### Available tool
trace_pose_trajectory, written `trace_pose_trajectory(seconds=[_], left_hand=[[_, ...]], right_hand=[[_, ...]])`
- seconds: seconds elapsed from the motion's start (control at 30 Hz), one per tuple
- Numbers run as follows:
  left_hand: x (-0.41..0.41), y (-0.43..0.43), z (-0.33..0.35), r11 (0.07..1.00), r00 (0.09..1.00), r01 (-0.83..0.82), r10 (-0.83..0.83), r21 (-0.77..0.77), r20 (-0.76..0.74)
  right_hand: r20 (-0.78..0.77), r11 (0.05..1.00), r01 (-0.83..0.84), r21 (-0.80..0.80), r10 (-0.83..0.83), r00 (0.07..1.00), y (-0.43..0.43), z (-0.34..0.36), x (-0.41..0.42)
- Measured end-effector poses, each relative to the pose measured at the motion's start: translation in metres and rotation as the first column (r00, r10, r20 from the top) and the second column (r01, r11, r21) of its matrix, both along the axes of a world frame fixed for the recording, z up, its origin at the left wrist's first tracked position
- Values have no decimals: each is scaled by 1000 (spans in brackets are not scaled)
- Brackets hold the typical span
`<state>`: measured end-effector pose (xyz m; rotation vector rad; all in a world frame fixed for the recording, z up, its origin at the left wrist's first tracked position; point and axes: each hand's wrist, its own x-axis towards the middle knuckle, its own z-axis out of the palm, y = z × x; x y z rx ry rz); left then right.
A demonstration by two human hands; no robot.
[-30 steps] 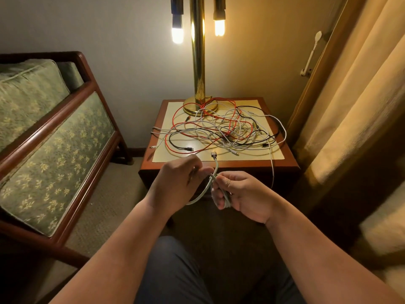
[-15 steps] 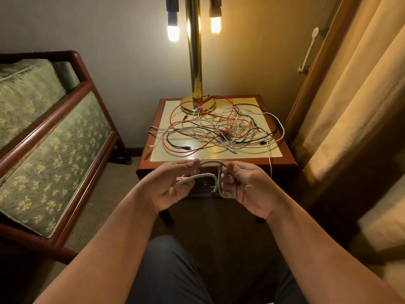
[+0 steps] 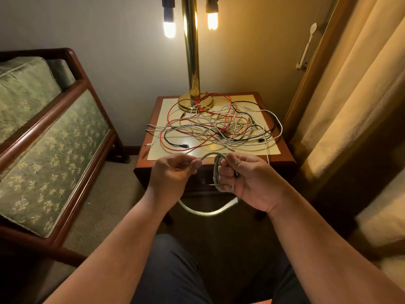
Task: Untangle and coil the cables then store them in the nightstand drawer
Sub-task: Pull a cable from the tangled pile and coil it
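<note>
Our right hand [image 3: 247, 181] curls round a small coil of grey cable [image 3: 217, 174], and the rounded loops stand upright in the fist. Just beside it, our left hand [image 3: 173, 174] pinches the same cable's free run between thumb and fingertips. A pale slack loop [image 3: 206, 212] sags below both hands. Just behind the grip, a tangle [image 3: 219, 126] of thin red, white and black leads lies on the cream mat [image 3: 271, 150] of the wooden nightstand [image 3: 287, 157], reaching the brass lamp [image 3: 191, 62]. The nightstand's front, between our hands, is too dark to show its drawer. A green patterned sofa [image 3: 54, 150] stands left and a curtain [image 3: 350, 106] hangs right.
</note>
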<state>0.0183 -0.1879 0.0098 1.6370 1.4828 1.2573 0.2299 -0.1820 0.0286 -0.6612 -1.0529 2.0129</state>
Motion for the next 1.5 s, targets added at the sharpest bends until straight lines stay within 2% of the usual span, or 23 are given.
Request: trace_pose_trajectory(seconds=[0.03,0.07,0.1,0.2,0.3,0.37,0.43,0.53,0.63,0.7,0.77,0.8,0.87,0.93,1.07,1.17,1.23,1.27,1.33,1.4,1.43,1.5], left_hand=[[1,1,-6,995,981,32,-14,94,-193],[2,1,-11,986,946,84,-34,143,-323],[5,0,-15,977,921,146,-77,156,-383],[21,-9,-16,973,915,227,-202,31,-348],[37,-15,-21,971,881,200,-237,-130,-411],[47,-18,-24,967,825,194,-252,-164,-506],[53,-21,-20,964,801,191,-262,-185,-538],[46,-22,-7,962,791,230,-271,-145,-549],[34,-19,5,958,745,258,-279,-124,-606],[31,-19,11,950,744,292,-298,-110,-598],[27,-19,19,946,749,315,-298,-78,-592],[23,-17,23,948,753,314,-285,-56,-593],[13,-12,27,952,755,306,-225,27,-616],[4,-7,25,941,766,308,-156,142,-624],[9,-6,12,932,869,274,-135,236,-475],[12,-5,6,971,952,220,-193,93,-236],[11,-6,7,972,973,231,-231,-32,-1],[10,-7,8,969,970,238,-233,-68,67],[11,-9,13,965,967,231,-214,-123,138],[14,-10,14,956,956,212,-160,-203,246],[14,-10,15,946,943,210,-130,-246,306],[15,-10,17,922,907,221,-76,-317,413]], right_hand=[[-27,1000,-21,0,21,999,0,1,-1],[-56,999,-45,-3,45,997,-1,1,-2],[-85,998,-67,-9,66,994,0,1,-4],[-160,998,-47,-35,41,986,0,1,-10],[-235,981,116,-156,-151,960,4,1,-20],[-254,934,250,-255,-314,915,9,1,-26],[-231,884,356,-304,-431,872,15,-1,-29],[-81,861,454,-230,-482,873,20,-9,-26],[108,858,511,-53,-504,857,20,-19,-22],[288,847,518,123,-530,798,18,-24,-21],[471,858,429,283,-514,717,15,-27,-18],[525,878,372,302,-479,704,14,-28,-17],[578,930,247,274,-364,730,10,-31,-13],[554,973,104,207,-205,807,7,-32,-10],[308,992,-85,90,53,950,1,-30,-9],[101,990,-140,12,138,985,0,-25,-7],[54,980,-195,41,192,980,-1,-22,-6],[48,975,-211,72,208,977,-2,-21,-6],[65,979,-180,92,175,982,-5,-22,-8],[182,992,-48,116,26,983,-7,-25,-12],[291,982,17,189,-72,954,-8,-27,-15],[483,920,45,389,-245,841,-10,-28,-19]])
